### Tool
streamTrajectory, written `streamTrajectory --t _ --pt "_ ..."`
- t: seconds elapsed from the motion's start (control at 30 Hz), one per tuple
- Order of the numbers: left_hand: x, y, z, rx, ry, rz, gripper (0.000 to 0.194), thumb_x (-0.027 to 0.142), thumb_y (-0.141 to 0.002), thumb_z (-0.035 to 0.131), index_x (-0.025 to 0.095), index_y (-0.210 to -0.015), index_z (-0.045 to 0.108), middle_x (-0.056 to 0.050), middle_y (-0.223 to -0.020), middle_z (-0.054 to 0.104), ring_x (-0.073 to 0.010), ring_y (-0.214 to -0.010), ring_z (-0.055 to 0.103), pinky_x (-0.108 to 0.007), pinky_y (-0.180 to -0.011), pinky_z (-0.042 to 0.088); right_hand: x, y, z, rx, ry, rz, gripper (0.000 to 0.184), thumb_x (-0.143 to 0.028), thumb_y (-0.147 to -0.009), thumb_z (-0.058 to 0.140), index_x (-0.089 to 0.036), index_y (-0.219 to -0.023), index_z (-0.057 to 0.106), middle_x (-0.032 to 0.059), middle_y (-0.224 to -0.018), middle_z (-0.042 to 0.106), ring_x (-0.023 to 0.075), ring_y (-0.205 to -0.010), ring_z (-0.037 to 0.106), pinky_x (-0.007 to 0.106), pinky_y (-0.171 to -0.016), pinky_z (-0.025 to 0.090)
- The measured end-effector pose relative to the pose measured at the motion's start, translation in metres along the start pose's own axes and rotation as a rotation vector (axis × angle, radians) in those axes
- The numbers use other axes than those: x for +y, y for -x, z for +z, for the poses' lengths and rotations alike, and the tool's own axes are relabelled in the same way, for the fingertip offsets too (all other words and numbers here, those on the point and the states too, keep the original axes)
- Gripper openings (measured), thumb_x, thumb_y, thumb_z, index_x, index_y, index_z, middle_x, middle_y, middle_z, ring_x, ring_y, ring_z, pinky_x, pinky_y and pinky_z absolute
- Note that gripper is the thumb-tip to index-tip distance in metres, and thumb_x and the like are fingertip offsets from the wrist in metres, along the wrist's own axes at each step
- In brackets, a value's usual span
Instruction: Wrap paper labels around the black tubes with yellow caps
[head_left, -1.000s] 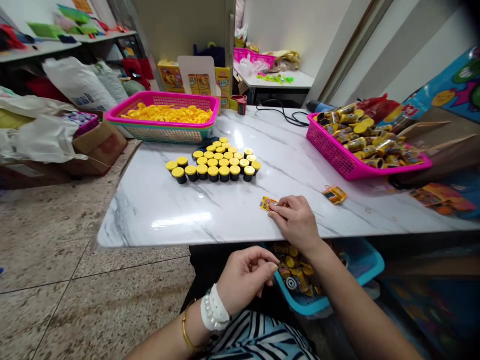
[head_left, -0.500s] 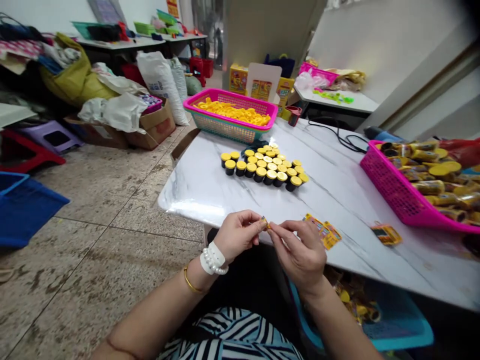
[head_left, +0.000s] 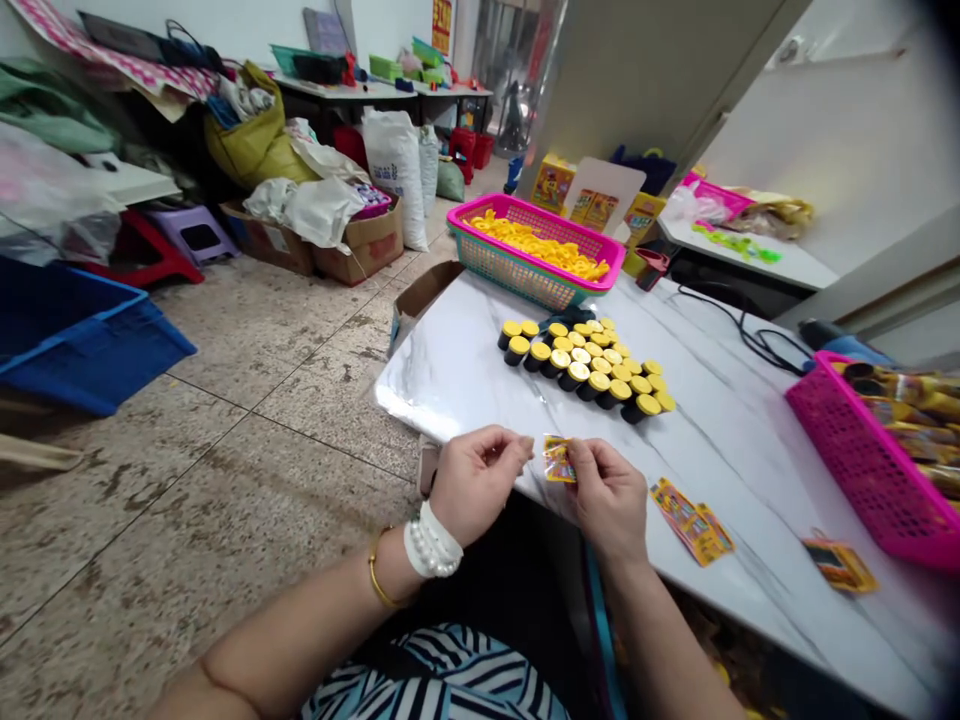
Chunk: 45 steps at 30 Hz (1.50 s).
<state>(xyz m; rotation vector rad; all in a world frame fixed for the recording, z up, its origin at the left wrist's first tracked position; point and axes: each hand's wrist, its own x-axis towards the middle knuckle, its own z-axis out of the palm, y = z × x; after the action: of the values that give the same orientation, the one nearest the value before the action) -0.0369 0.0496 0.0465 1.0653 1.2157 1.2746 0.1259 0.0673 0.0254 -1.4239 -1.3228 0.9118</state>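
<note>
Hands meet near the edge of the white marbled table (head_left: 480, 395), the right hand (head_left: 609, 492) pinching a small yellow printed packet (head_left: 558, 459) between thumb and fingers, the left hand (head_left: 480, 480) just beside it, loosely curled with thumb and index fingertips together, whether gripping anything I cannot tell.

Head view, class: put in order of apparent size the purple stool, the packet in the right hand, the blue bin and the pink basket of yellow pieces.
Blue bin, though partly out of frame
Pink basket
Purple stool
Packet in the right hand
</note>
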Motion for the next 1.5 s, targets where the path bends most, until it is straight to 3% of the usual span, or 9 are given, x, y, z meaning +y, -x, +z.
streamTrajectory --t 0.37,0.57,0.73,1.0,1.07,1.17,1.3,1.43,1.5 --pt "-0.014 0.007 0.007 0.07 0.088 0.004 0.028 0.042 -0.083 0.067 0.015 -0.076 0.072 0.0 -0.061 0.059 -0.0096 -0.052 0.047 -0.022 -0.05 0.038 0.007 0.007 0.007 0.116 0.023 -0.081 0.037 -0.05 -0.087 0.065 -0.018 -0.069 0.065 -0.0034 -0.054 0.053 0.0113 -0.049 0.045 0.024 -0.047 0.038" --pt "-0.02 0.004 0.01 0.054 0.038 0.055 0.024 0.036 -0.08 0.072 0.013 -0.086 0.078 -0.007 -0.079 0.068 -0.0133 -0.066 0.056 -0.026 -0.063 0.047 0.008 0.011 0.011 0.046 0.125 -0.289 0.028 -0.039 -0.093 0.061 -0.019 -0.075 0.069 -0.0014 -0.061 0.062 0.0128 -0.055 0.054 0.025 -0.052 0.042" --pt "-0.022 0.0 0.005 0.086 0.01 0.086 0.016 0.03 -0.074 0.079 0.015 -0.075 0.076 -0.004 -0.076 0.066 -0.0113 -0.062 0.054 -0.024 -0.058 0.045 0.005 0.006 0.013 -0.032 0.218 -0.492 0.021 -0.029 -0.094 0.06 -0.02 -0.077 0.068 -0.0005 -0.066 0.063 0.0132 -0.059 0.056 0.026 -0.056 0.045" --pt "-0.013 -0.014 -0.028 0.236 0.049 0.14 0.014 0.031 -0.073 0.08 0.017 -0.074 0.078 -0.007 -0.08 0.074 -0.0174 -0.072 0.068 -0.028 -0.071 0.056 -0.039 -0.031 0.037 -0.2 0.394 -0.705 0.028 -0.031 -0.098 0.055 -0.021 -0.076 0.069 0.0002 -0.065 0.058 0.0134 -0.061 0.054 0.027 -0.058 0.043" --pt "-0.011 -0.017 -0.037 0.254 0.074 0.085 0.015 0.031 -0.073 0.079 0.016 -0.077 0.08 -0.007 -0.079 0.076 -0.0187 -0.073 0.07 -0.03 -0.073 0.057 -0.047 -0.051 0.044 -0.134 0.486 -0.758 0.027 -0.037 -0.097 0.057 -0.02 -0.081 0.071 0.0024 -0.07 0.061 0.0157 -0.067 0.056 0.03 -0.065 0.046" --pt "-0.009 -0.019 -0.047 0.313 0.021 0.1 0.013 0.03 -0.071 0.08 0.017 -0.074 0.08 -0.006 -0.076 0.075 -0.0176 -0.07 0.069 -0.028 -0.07 0.056 -0.049 -0.087 0.055 0.097 0.758 -0.876 0.03 -0.046 -0.092 0.062 -0.018 -0.09 0.073 0.0112 -0.089 0.068 0.0253 -0.088 0.057 0.039 -0.08 0.046" --pt "-0.009 -0.014 -0.054 0.374 -0.095 0.213 0.011 0.026 -0.07 0.079 0.017 -0.064 0.077 -0.005 -0.071 0.069 -0.0148 -0.068 0.064 -0.025 -0.066 0.052 -0.041 -0.122 0.073 0.056 1.086 -0.879 0.024 -0.038 -0.087 0.065 -0.015 -0.085 0.07 0.0165 -0.088 0.068 0.0302 -0.089 0.052 0.043 -0.08 0.042" --pt "-0.009 -0.008 -0.06 0.304 -0.035 0.077 0.015 0.031 -0.072 0.079 0.015 -0.072 0.078 -0.003 -0.064 0.067 -0.0121 -0.058 0.059 -0.023 -0.056 0.047 -0.039 -0.119 0.082 0.019 1.093 -0.854 0.009 -0.022 -0.083 0.063 -0.015 -0.088 0.066 0.0147 -0.082 0.066 0.0299 -0.085 0.051 0.042 -0.076 0.041" --pt "-0.009 -0.006 -0.062 0.267 0.051 -0.022 0.022 0.035 -0.071 0.08 0.014 -0.075 0.077 0.0 -0.055 0.061 -0.0079 -0.045 0.047 -0.02 -0.043 0.035 -0.041 -0.103 0.077 0.011 0.997 -0.837 0.016 -0.022 -0.083 0.063 -0.014 -0.096 0.065 0.0136 -0.088 0.066 0.0292 -0.088 0.054 0.04 -0.077 0.043"
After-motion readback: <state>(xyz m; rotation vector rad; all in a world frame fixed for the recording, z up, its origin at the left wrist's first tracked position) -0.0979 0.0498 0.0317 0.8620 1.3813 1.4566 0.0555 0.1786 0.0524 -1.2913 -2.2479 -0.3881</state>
